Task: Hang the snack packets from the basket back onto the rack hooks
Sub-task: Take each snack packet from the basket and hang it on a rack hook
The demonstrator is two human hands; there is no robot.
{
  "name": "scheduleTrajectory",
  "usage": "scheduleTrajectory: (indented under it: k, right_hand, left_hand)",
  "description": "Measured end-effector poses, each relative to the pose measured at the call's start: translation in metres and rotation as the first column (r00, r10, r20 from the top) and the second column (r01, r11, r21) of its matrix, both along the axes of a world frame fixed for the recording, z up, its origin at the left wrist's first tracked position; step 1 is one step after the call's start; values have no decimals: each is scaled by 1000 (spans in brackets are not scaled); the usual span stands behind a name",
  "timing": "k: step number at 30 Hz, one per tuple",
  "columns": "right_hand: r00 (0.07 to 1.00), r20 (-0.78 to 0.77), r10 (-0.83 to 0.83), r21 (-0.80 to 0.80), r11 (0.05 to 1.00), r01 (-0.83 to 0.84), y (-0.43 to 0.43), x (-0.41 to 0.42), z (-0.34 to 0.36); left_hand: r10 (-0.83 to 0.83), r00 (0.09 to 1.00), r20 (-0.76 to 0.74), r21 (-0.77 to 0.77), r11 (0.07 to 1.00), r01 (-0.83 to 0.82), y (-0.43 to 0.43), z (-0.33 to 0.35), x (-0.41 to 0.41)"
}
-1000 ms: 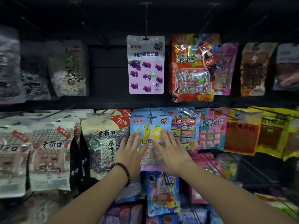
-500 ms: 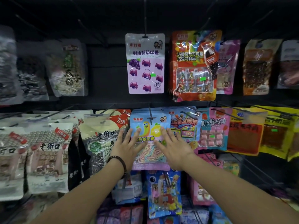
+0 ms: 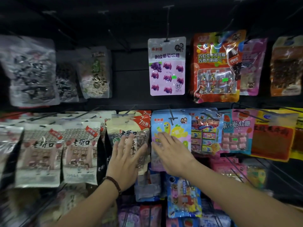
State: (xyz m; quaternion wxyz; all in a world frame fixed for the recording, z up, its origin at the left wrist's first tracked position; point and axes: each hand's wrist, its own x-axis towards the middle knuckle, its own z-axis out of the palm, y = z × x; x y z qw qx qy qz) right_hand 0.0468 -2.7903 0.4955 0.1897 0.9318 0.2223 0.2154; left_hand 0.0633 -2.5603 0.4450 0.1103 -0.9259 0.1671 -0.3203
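A blue snack packet (image 3: 179, 124) is seen hanging on a rack hook (image 3: 172, 117) in the middle row, printed with a cartoon banana and a lemon; a small red brand mark sits in its top left corner, but the rest of its writing is covered or blurred. The right hand (image 3: 172, 153) is laid flat against the face of this packet, fingers straight and spread, with nothing gripped. The left hand (image 3: 125, 163) is held open just to the left, fingers straight and fanned in front of a seed packet (image 3: 129, 126) marked 老街口, with 原味 partly readable beside the fingers and "7分" on a red corner flash; whether the palm touches the packet cannot be told. A dark beaded bracelet (image 3: 113, 182) is worn on the left wrist. Further left, two white packets (image 3: 42, 153) are also lettered 老街口. On the row above, a purple grape packet (image 3: 167, 66) is labelled 剥皮葡萄软糖, and beside it a red cola-bottle packet (image 3: 214, 66) carries 巧克力制品. To the right of the blue packet, past a packet of cartoon boxes, a pink packet (image 3: 236, 131) reads 果汁卷软糖. The packets at the far edges are too blurred to be read.
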Motion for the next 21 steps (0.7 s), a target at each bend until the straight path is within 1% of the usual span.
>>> scheduleTrajectory:
  k: [2, 5, 11, 13, 18, 21]
  right_hand:
    - [996, 51, 67, -11, 998, -67, 25, 4, -2]
    - [994, 94, 56, 23, 998, -58, 54, 16, -5]
    - [996, 31, -80, 98, 992, 77, 82, 39, -17]
    - [995, 10, -102, 126, 987, 100, 86, 46, -24]
    - [988, -59, -140, 116, 983, 146, 85, 64, -24]
    - [987, -64, -147, 116, 981, 154, 81, 75, -17]
  left_hand:
    - [53, 998, -30, -88, 995, -55, 19, -5, 1]
    - [38, 996, -82, -178, 983, -52, 36, -11, 12]
    - [29, 986, -165, -176, 983, -58, 35, -20, 35]
    - [13, 983, -184, -196, 979, -49, 32, -22, 43]
    - [1, 972, -236, -210, 976, -52, 29, -21, 69]
    - [-16, 967, -253, -245, 968, -48, 27, -16, 82]
